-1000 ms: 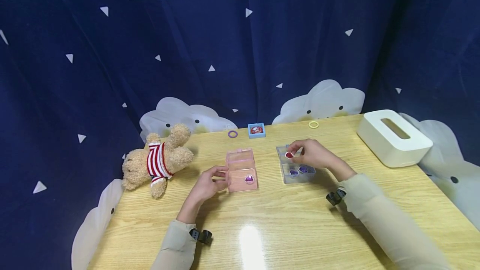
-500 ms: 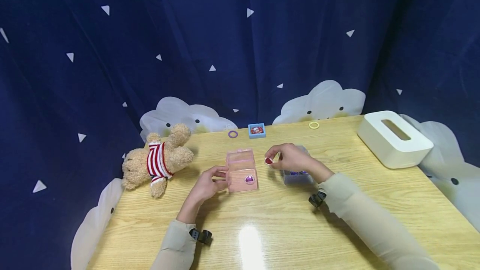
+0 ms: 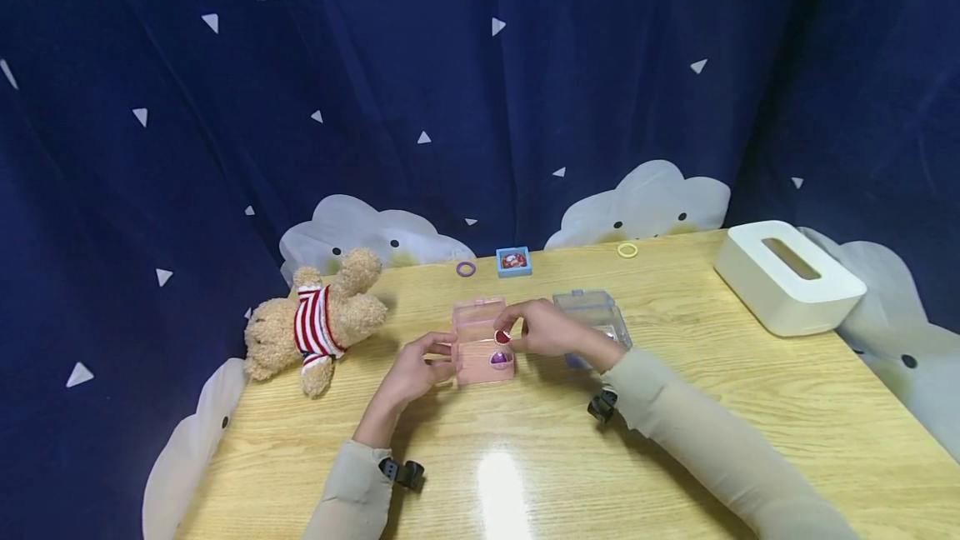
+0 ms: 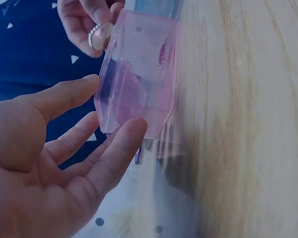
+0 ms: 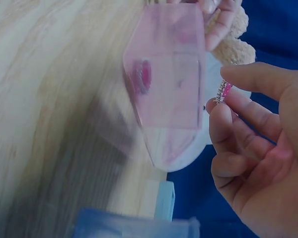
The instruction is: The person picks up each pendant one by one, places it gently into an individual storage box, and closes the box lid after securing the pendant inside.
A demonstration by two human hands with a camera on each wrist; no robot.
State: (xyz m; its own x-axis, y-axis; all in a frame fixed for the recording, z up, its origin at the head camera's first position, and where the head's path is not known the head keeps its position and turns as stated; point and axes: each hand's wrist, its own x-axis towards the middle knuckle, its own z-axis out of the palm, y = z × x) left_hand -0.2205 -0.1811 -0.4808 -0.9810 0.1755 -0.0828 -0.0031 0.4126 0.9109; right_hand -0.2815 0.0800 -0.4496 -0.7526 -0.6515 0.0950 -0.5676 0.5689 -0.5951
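My right hand pinches a red gem with a beaded silvery edge between thumb and finger, above the right part of the opened pink box. A purple gem lies inside that box. In the right wrist view, the pinched gem is edge-on and apart from the box. At the box's left side, my left hand rests its fingertips and thumb, with the fingers fairly straight. The left wrist view shows this thumb by the see-through wall. My right arm partly hides a bluish clear box.
At the back lie a purple ring, a small blue frame and a yellow ring. A teddy bear lies at the left. A white tissue box stands at the right, and a dark curtain hangs behind.
My right hand has carried the red gem leftward from the bluish box to above the pink box. My left hand stays at the pink box's side.
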